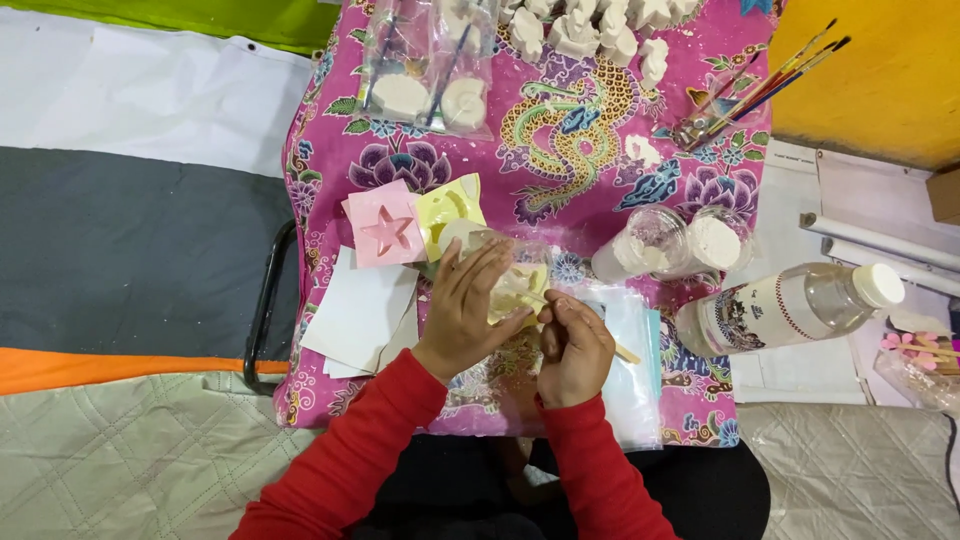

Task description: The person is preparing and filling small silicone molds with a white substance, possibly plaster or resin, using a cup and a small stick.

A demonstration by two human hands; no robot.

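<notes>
Left hand (468, 305) spread around clear cup (510, 275); right hand (572, 345) pinching wooden stick (625, 353).

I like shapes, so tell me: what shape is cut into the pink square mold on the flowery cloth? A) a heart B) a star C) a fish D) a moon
B: the pink square mold, lying beside a yellow mold just beyond the left hand, has a five-pointed star sunk into its middle.

Two silicone moulds (385, 232), two plaster cups (648, 245), one clear bottle (790, 305).
</notes>
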